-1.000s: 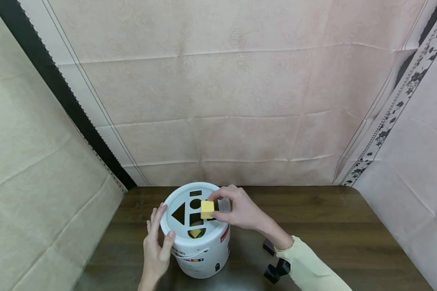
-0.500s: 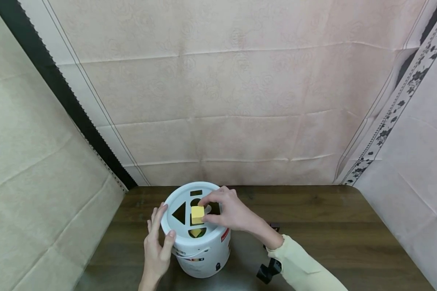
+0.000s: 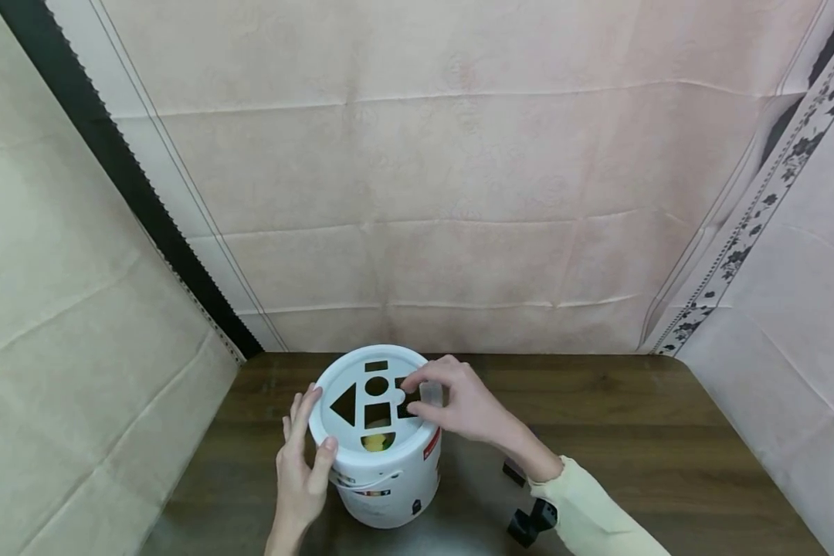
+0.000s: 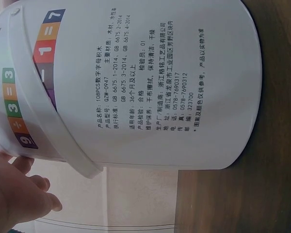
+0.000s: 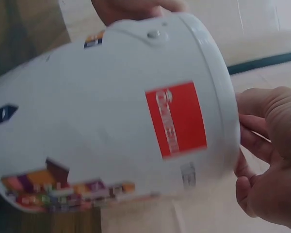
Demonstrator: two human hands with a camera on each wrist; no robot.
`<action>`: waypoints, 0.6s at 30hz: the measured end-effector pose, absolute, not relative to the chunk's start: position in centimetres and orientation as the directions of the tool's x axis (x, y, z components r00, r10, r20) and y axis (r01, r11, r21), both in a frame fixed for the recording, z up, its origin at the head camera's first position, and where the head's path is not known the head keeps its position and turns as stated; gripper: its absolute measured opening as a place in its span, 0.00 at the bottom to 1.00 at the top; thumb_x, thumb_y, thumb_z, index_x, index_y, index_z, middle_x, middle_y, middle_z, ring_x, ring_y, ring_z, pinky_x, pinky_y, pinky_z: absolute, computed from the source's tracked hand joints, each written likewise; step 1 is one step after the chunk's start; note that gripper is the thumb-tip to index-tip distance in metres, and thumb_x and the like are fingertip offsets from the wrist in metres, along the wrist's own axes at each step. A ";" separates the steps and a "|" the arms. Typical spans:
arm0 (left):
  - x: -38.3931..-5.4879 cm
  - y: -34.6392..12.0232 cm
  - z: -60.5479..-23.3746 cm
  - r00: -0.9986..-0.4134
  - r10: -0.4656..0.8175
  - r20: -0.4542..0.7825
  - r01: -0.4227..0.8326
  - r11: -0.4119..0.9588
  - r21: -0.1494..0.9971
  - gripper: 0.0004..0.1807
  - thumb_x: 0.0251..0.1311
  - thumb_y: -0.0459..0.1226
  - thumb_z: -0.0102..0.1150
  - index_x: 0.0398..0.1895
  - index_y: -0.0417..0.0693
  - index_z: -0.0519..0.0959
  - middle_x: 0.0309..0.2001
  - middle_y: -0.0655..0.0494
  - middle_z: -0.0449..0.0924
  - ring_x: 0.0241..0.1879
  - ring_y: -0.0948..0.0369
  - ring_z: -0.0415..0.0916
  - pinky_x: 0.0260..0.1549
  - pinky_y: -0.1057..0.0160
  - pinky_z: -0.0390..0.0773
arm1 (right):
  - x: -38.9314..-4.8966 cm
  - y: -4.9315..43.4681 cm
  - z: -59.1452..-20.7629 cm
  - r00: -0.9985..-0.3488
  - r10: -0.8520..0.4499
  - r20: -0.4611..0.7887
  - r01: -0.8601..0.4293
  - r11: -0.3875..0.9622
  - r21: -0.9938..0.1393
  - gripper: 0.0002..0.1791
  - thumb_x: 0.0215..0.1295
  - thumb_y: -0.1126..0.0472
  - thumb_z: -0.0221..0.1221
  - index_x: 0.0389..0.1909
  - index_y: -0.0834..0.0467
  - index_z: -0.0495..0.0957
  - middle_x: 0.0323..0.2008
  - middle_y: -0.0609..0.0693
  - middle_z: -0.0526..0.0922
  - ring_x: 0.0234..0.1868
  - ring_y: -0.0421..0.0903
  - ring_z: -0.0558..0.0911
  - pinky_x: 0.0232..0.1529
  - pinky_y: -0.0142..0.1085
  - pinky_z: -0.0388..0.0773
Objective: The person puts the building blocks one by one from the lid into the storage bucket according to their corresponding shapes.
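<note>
A white bucket [image 3: 389, 506] stands upright on the table, its lid [image 3: 347, 372] cut with several shaped holes. Through the rounded hole nearest me, something yellow [image 3: 375, 442] shows inside. My left hand [image 3: 300, 479] rests against the bucket's left side, thumb at the front and fingers extended along the lid's rim. Over the lid's right part hovers my right hand [image 3: 462, 400], thumb and forefinger apart with nothing between them. In the right wrist view, that hand's fingers sit right at the lid's edge, beyond a red label [image 5: 177, 119] on the bucket.
The bucket's white carrying handle [image 4: 82, 167] hangs down its side. A brown wooden table [image 3: 611, 448] extends on both sides. Pale cloth walls [image 3: 459, 193] enclose its back and sides. Black wrist gear [image 3: 524, 527] sits beside my right sleeve.
My right hand carried a yellow cube left over the square hole, then let it go; the cube no longer shows above the lid. The right hand has moved back right. The left hand stays put.
</note>
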State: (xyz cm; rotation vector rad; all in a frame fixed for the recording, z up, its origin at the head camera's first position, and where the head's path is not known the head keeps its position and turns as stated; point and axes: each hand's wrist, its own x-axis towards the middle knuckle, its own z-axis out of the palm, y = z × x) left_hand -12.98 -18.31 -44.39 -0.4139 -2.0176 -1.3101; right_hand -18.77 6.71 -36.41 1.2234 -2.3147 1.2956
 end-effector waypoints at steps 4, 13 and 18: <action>-13.1 -18.3 -44.3 -0.700 -0.098 0.707 0.603 0.449 0.659 0.31 0.54 0.35 0.53 0.64 0.44 0.63 0.63 0.48 0.62 0.65 0.44 0.46 0.54 0.32 0.35 | -18.4 8.9 -35.9 -0.685 -0.494 0.535 -0.711 0.293 -0.640 0.12 0.51 0.66 0.64 0.39 0.56 0.80 0.38 0.46 0.81 0.41 0.46 0.74 0.43 0.41 0.70; -13.1 -18.3 -44.4 -0.708 -0.099 0.699 0.598 0.443 0.668 0.31 0.54 0.35 0.52 0.64 0.45 0.63 0.63 0.49 0.62 0.65 0.45 0.45 0.55 0.34 0.34 | -17.2 14.8 -37.0 -0.770 -0.419 0.481 -0.632 0.396 -0.666 0.15 0.50 0.70 0.63 0.40 0.55 0.78 0.37 0.51 0.80 0.41 0.49 0.77 0.41 0.37 0.69; -13.2 -18.2 -44.4 -0.714 -0.104 0.693 0.591 0.441 0.675 0.31 0.54 0.36 0.52 0.64 0.46 0.63 0.63 0.50 0.62 0.66 0.46 0.45 0.55 0.35 0.34 | -16.5 17.8 -39.4 -0.803 -0.391 0.450 -0.594 0.457 -0.662 0.15 0.50 0.70 0.64 0.40 0.55 0.77 0.37 0.46 0.79 0.38 0.44 0.75 0.37 0.36 0.68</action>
